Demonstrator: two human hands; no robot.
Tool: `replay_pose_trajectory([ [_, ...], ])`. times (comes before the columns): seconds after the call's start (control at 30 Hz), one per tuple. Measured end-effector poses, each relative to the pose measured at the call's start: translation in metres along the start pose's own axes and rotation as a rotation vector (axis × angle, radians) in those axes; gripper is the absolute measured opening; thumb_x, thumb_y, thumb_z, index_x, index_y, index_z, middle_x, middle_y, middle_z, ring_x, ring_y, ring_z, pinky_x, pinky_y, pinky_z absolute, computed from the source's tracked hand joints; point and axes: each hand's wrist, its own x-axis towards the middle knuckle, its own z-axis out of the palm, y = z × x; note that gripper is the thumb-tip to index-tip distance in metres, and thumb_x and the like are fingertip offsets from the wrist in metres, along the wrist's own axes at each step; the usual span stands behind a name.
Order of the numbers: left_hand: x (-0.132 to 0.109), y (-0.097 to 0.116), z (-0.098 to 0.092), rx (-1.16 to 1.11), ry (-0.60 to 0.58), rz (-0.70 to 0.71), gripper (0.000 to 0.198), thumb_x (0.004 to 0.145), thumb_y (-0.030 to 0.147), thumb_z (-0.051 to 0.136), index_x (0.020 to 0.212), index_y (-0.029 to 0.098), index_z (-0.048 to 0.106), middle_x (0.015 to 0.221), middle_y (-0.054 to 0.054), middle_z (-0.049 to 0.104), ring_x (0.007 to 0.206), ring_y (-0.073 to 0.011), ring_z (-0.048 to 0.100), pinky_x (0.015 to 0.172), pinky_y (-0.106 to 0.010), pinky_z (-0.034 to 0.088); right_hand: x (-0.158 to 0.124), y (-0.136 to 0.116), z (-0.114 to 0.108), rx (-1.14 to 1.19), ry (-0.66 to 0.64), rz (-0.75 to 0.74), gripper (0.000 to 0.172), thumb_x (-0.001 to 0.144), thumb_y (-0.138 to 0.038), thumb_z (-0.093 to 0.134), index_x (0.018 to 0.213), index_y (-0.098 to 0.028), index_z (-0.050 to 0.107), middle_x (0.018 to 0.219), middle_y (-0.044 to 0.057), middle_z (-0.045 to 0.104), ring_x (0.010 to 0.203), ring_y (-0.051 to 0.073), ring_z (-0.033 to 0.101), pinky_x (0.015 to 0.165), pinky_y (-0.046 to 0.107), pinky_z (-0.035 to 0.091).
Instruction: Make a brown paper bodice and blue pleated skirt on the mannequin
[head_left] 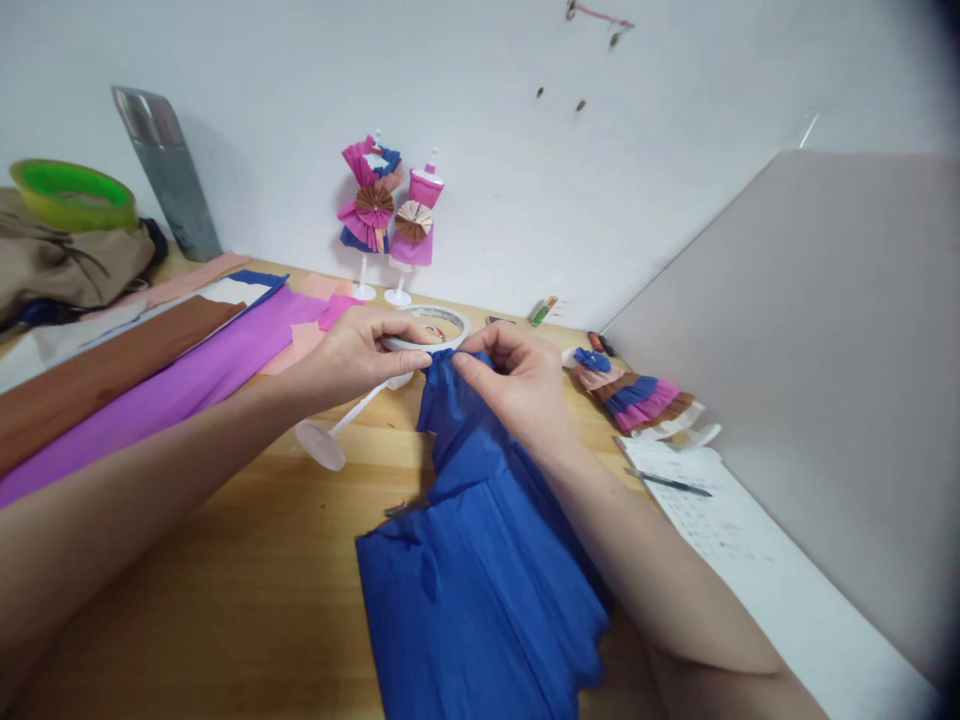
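My left hand (364, 350) pinches the gathered top edge of a long blue crepe paper sheet (480, 590) between thumb and fingers. Close beside it, my right hand (517, 380) pinches the same bunched edge. From there the paper widens and hangs in loose folds toward me over the table. A white tape roll (463, 322) is just behind my fingertips, partly covered by them. Below my left hand lies a small white stand with a round base (322, 445), tipped on its side; its far end is partly hidden.
Crepe paper strips in brown (127, 375), purple (187, 380) and other colours lie at left. Two small dressed mannequins (373, 205) stand by the wall. A third dressed figure (634, 395) lies at right, near a pen (675, 484) on written paper (720, 530). A grey bottle (172, 180) stands back left.
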Motion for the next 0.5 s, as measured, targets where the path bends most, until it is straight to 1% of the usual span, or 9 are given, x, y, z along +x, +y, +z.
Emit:
replay_pose_trajectory([
  [0.37,0.0002,-0.001,0.0015,-0.001,-0.008,0.036,0.013,0.075,0.026,0.07,0.083,0.016,0.075,0.081,-0.001,0.074,0.071,-0.0119,0.065,0.067,-0.021,0.051,0.0004,0.0011,-0.0004,-0.045,0.008,0.037,0.011,0.068,-0.025,0.065,0.064,-0.019,0.057,0.062,-0.002,0.059,0.059,0.012,0.05,0.056,0.025,0.039],
  [0.5,-0.0007,-0.001,0.0006,0.048,-0.029,0.069,0.013,0.077,0.026,0.069,0.082,0.015,0.074,0.078,-0.001,0.073,0.069,-0.0124,0.064,0.063,-0.021,0.049,0.0017,0.0016,-0.0016,-0.054,-0.005,0.055,0.013,0.067,-0.026,0.066,0.063,-0.019,0.055,0.06,-0.002,0.056,0.056,0.011,0.048,0.054,0.025,0.037],
])
